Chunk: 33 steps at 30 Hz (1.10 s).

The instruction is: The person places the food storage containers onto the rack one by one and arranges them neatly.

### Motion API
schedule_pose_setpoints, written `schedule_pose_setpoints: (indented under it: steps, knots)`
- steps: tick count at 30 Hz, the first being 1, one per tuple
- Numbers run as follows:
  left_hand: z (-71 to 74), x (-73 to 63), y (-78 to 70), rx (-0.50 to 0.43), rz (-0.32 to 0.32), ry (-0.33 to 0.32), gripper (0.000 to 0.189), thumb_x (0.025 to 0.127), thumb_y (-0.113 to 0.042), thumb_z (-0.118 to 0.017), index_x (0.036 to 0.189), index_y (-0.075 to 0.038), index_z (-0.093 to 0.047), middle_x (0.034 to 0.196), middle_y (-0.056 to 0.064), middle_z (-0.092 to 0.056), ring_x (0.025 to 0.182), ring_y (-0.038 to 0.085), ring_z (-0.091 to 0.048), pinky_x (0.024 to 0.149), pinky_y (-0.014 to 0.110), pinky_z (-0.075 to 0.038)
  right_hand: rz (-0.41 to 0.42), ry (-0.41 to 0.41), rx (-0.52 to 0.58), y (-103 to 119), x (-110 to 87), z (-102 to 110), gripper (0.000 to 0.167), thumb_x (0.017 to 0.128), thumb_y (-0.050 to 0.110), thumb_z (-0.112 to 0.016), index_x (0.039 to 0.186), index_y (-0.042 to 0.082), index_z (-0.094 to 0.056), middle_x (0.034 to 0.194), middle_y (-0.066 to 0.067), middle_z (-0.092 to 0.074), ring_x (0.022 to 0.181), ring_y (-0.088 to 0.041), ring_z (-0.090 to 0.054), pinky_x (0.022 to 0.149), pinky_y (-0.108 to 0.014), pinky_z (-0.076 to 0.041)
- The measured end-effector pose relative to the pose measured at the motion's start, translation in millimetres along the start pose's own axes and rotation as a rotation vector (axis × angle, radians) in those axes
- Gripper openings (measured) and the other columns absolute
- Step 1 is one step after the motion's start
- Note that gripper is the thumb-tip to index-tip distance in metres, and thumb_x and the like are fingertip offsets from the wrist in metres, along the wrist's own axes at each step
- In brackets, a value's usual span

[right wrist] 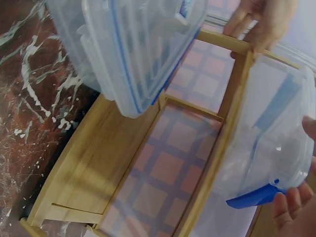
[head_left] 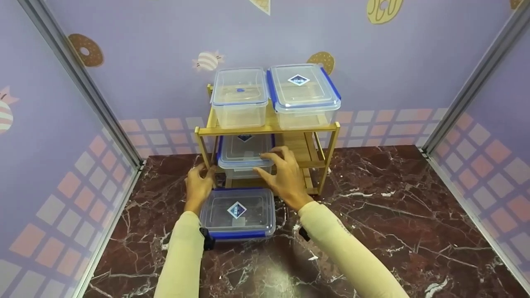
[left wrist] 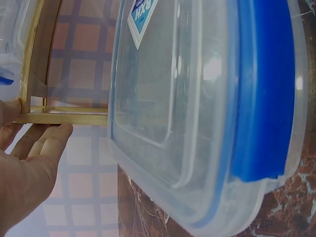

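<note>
On the left of a wooden rack (head_left: 265,130), my left hand (head_left: 198,186) grips the front post (left wrist: 64,118), thumb on one side and fingers on the other. A clear lidded food container (head_left: 244,161) with blue clips stands on the middle shelf. My right hand (head_left: 285,178) holds its front right corner, with curved fingertips (right wrist: 291,207) beside a blue clip (right wrist: 256,195). Another clear container (head_left: 236,211) with blue clips rests on the floor before the rack, just right of my left forearm; its lid (left wrist: 148,103) fills much of the left wrist view.
The rack's top carries two clear containers, a left one (head_left: 240,99) without visible side clips and a right one (head_left: 304,91) with blue side clips. Patterned purple walls (head_left: 165,54) enclose the back and sides. Dark red marbled floor (head_left: 385,231) extends around the rack.
</note>
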<state>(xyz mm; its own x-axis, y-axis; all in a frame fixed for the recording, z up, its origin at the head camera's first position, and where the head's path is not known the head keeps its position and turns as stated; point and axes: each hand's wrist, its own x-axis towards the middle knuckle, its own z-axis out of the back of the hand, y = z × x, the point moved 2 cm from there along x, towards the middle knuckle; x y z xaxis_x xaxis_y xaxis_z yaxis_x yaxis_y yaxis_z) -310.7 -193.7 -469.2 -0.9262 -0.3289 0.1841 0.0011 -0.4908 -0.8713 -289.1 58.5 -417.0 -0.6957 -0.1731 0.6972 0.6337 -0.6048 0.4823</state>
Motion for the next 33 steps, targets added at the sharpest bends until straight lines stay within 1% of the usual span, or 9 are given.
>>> schedule_pose_setpoints:
  steps: [3,6,12,14,18,21,23,26,33]
  knots:
    - [0.5,-0.7,-0.1,0.000,0.005,0.005,0.027,0.099,-0.024,-0.065,0.118,-0.006,-0.073,0.104,0.016,-0.074,0.097,0.033,-0.068,0.103,0.048,-0.043,0.068,-0.034,-0.022,-2,-2.9,-4,0.030,0.084,0.020,-0.084,0.109,0.006,-0.074,0.115,-0.010,-0.061,0.108,-0.027,-0.060,0.097,-0.038,-0.050]
    - [-0.8,-0.9,-1.9,-0.007,0.009,0.014,0.026,0.100,-0.024,-0.065,0.116,-0.006,-0.073,0.100,0.017,-0.074,0.091,0.033,-0.068,0.101,0.048,-0.044,0.119,-0.059,-0.038,-5,-4.3,-6,0.029,0.086,0.014,-0.082,0.112,0.005,-0.074,0.118,-0.012,-0.062,0.107,-0.028,-0.062,0.095,-0.038,-0.052]
    - [-1.1,-1.8,-2.0,-0.015,0.012,0.017,0.027,0.100,-0.022,-0.064,0.118,-0.004,-0.072,0.105,0.018,-0.074,0.094,0.033,-0.069,0.100,0.049,-0.045,0.172,-0.063,-0.068,-7,-7.4,-12,0.032,0.088,0.007,-0.079,0.119,0.003,-0.072,0.123,-0.016,-0.062,0.102,-0.030,-0.063,0.090,-0.036,-0.054]
    - [-0.5,-1.3,-1.8,-0.008,0.007,0.014,0.028,0.100,-0.023,-0.064,0.119,-0.004,-0.072,0.103,0.019,-0.074,0.097,0.034,-0.068,0.101,0.049,-0.044,0.173,-0.051,-0.076,-6,-7.9,-14,0.033,0.090,0.007,-0.077,0.122,0.002,-0.071,0.126,-0.017,-0.060,0.102,-0.029,-0.062,0.090,-0.036,-0.054]
    - [0.7,-0.1,-0.8,0.015,-0.003,0.004,0.026,0.100,-0.024,-0.065,0.117,-0.005,-0.073,0.101,0.018,-0.075,0.103,0.035,-0.066,0.103,0.051,-0.042,0.148,-0.001,-0.091,-5,-8.2,-17,0.039,0.094,0.011,-0.073,0.131,0.001,-0.065,0.133,-0.020,-0.056,0.112,-0.032,-0.059,0.098,-0.039,-0.051]
    - [1.8,0.0,-1.1,0.016,0.000,0.004,0.027,0.100,-0.024,-0.065,0.117,-0.006,-0.073,0.106,0.017,-0.074,0.108,0.035,-0.065,0.103,0.052,-0.042,0.111,0.053,-0.104,-5,-7.9,-19,0.046,0.095,0.014,-0.072,0.138,0.002,-0.060,0.140,-0.021,-0.051,0.123,-0.035,-0.055,0.104,-0.042,-0.047]
    - [2.4,-0.5,-2.0,0.016,0.004,0.007,0.027,0.100,-0.025,-0.065,0.118,-0.006,-0.073,0.109,0.017,-0.074,0.109,0.035,-0.065,0.103,0.052,-0.042,0.096,0.084,-0.108,-5,-7.4,-19,0.049,0.096,0.015,-0.071,0.141,0.002,-0.056,0.143,-0.022,-0.048,0.126,-0.036,-0.052,0.106,-0.043,-0.045]
    - [1.9,-0.5,-2.7,0.012,0.003,0.010,0.027,0.100,-0.025,-0.064,0.118,-0.006,-0.073,0.108,0.018,-0.073,0.108,0.035,-0.065,0.103,0.052,-0.042,0.089,0.110,-0.108,-5,-6.6,-20,0.052,0.097,0.015,-0.070,0.144,0.001,-0.053,0.146,-0.023,-0.045,0.129,-0.038,-0.049,0.108,-0.044,-0.043]
    - [0.7,-1.2,-1.6,0.003,-0.006,0.006,0.024,0.100,-0.023,-0.064,0.114,-0.005,-0.073,0.101,0.017,-0.074,0.099,0.033,-0.067,0.101,0.050,-0.043,0.087,0.168,-0.102,-6,-6.7,-21,0.057,0.099,0.018,-0.067,0.149,0.001,-0.047,0.150,-0.025,-0.039,0.131,-0.040,-0.047,0.108,-0.046,-0.043]
